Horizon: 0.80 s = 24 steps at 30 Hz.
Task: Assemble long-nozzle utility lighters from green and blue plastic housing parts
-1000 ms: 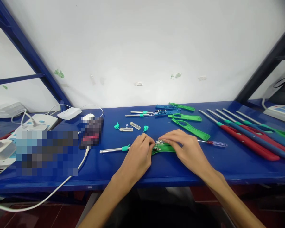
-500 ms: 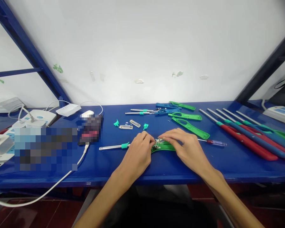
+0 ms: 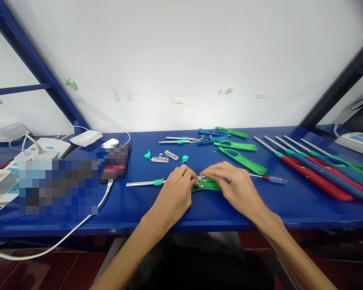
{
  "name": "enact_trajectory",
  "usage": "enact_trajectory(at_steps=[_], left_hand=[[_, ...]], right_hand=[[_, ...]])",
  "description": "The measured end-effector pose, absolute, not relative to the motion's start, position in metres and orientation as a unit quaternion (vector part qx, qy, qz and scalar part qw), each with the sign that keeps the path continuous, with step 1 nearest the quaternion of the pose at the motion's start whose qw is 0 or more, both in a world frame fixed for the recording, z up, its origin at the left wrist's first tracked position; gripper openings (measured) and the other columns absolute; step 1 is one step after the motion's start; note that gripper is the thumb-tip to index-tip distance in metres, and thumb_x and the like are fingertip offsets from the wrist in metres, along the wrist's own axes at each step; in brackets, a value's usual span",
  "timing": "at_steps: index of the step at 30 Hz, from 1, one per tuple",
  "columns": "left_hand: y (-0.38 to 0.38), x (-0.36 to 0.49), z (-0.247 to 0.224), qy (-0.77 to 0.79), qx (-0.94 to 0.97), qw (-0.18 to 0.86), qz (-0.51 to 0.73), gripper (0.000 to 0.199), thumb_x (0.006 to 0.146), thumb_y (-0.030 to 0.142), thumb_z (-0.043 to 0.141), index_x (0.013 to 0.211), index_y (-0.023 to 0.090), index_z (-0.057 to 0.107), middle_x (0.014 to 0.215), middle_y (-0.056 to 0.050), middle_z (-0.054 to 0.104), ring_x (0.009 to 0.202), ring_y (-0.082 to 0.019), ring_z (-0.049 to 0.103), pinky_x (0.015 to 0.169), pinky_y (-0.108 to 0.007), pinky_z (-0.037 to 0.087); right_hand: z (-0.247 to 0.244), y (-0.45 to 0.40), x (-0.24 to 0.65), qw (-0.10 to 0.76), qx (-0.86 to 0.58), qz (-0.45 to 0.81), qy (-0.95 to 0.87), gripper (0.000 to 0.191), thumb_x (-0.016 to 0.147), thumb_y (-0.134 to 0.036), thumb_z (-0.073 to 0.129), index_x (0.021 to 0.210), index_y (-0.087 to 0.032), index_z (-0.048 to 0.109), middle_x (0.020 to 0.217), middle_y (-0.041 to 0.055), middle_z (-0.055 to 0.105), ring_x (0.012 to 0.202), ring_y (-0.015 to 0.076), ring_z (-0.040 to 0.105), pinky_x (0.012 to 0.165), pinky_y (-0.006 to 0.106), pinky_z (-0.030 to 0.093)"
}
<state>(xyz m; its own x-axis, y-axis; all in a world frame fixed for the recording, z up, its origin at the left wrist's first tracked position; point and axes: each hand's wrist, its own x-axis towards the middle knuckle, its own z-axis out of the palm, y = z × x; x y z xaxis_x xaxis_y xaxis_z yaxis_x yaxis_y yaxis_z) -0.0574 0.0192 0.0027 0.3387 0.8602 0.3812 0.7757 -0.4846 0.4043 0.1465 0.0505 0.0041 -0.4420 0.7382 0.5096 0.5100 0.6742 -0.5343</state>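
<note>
On the table in front of me lies an opened stick lighter, its green handle shell between my hands and its metal tube with a teal collar pointing left. My left hand is closed over the tube end of the handle, fingertips pinched at small metal parts inside. From the other side my right hand reaches over the shell, thumb and fingers together on a small clear-and-metal piece in it. My fingertips hide most of that piece. Just right of this hand is a screwdriver with a clear purple handle.
Clear fuel tanks and teal triggers lie behind my left hand. Farther back are blue lighter parts and green handle shells. Several whole lighters line the right. Power strips, a phone and a white cable occupy the left.
My hands stay at the green shell, with only slight finger movement. The whole view shifts a little; nothing is visibly picked up or put down.
</note>
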Motion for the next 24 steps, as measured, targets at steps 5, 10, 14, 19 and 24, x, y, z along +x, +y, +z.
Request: enact_trajectory(at_steps=[5,10,14,19,24], left_hand=[[0.020,-0.058,-0.001,0.506,0.819,0.067,0.263,0.022,0.107,0.013,0.043,0.103,0.018,0.064,0.109,-0.007,0.066,0.100,-0.025,0.064,0.091,-0.041,0.052],[0.016,-0.063,0.006,0.517,0.817,0.068,0.245,0.026,0.109,0.017,0.042,0.124,0.016,0.063,0.116,-0.010,0.068,0.109,-0.028,0.063,0.098,-0.046,0.050],[0.011,-0.071,0.019,0.516,0.819,0.103,0.228,0.021,0.104,0.025,0.060,0.123,0.019,0.066,0.118,-0.007,0.069,0.111,-0.028,0.064,0.100,-0.045,0.050],[0.011,-0.074,0.023,0.511,0.822,0.121,0.220,0.022,0.098,0.024,0.070,0.120,0.020,0.069,0.119,-0.006,0.070,0.111,-0.026,0.064,0.099,-0.042,0.050],[0.011,-0.072,0.022,0.505,0.827,0.117,0.216,0.023,0.099,0.022,0.068,0.122,0.020,0.068,0.120,-0.005,0.070,0.111,-0.026,0.063,0.100,-0.042,0.050]], right_hand=[[0.005,0.050,0.144,0.373,-0.397,0.158,-0.824,0.028,0.105,-0.025,0.050,0.102,-0.027,0.077,0.106,0.0020,0.081,0.098,0.0228,0.072,0.088,0.039,0.055],[0.005,0.051,0.143,0.368,-0.426,0.158,-0.811,0.025,0.105,-0.028,0.051,0.101,-0.027,0.076,0.105,0.0015,0.080,0.096,0.0233,0.071,0.087,0.039,0.053],[0.005,0.051,0.143,0.348,-0.431,0.157,-0.818,0.027,0.106,-0.031,0.050,0.102,-0.028,0.076,0.105,0.0021,0.080,0.098,0.0250,0.067,0.087,0.041,0.051],[0.006,0.051,0.143,0.328,-0.434,0.158,-0.824,0.028,0.107,-0.030,0.048,0.101,-0.027,0.075,0.106,0.0021,0.078,0.097,0.0241,0.065,0.089,0.042,0.049],[0.004,0.052,0.143,0.313,-0.438,0.155,-0.828,0.029,0.108,-0.029,0.047,0.102,-0.026,0.075,0.107,0.0018,0.076,0.098,0.0222,0.065,0.092,0.042,0.046]])
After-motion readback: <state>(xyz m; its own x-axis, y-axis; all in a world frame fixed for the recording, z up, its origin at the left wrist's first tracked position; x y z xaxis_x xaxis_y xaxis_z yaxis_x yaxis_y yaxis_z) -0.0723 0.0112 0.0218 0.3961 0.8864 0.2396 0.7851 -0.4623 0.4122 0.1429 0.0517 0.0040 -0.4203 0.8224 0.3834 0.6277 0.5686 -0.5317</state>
